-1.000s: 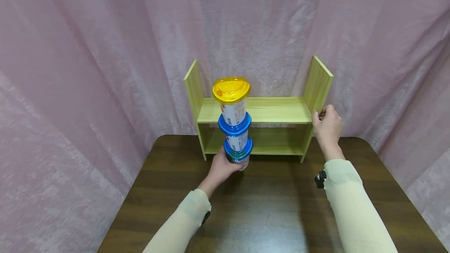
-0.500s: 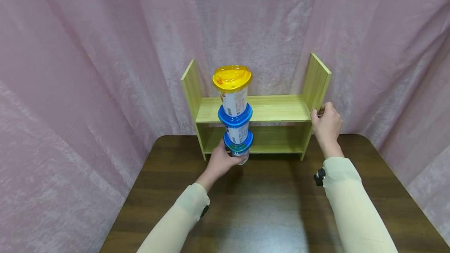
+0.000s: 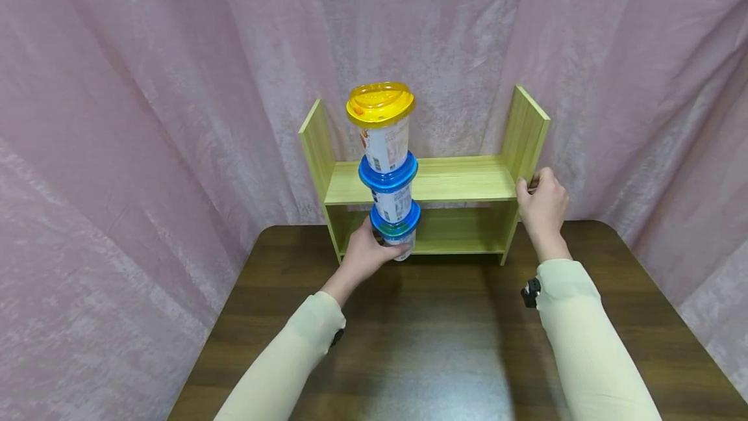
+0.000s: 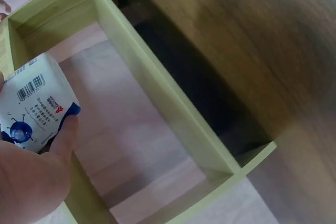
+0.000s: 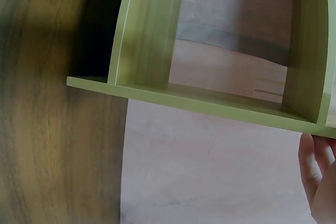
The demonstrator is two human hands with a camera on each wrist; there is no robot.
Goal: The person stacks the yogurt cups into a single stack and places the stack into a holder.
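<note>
Three stacked cups (image 3: pixel 388 167) standing upright, long axis vertical, gripped at the base by left hand (image 3: pixel 365 256), nearer shelf (image 3: pixel 456 180); right hand (image 3: pixel 542 203) clasping its right panel.

Dark wooden table (image 3: pixel 444 343) — pink velvety curtain (image 3: pixel 146 115) behind and around

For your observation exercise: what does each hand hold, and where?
Left hand grips the bottom cup of the three-cup lidded stack; right hand grips the light green wooden shelf by its right side panel.
</note>
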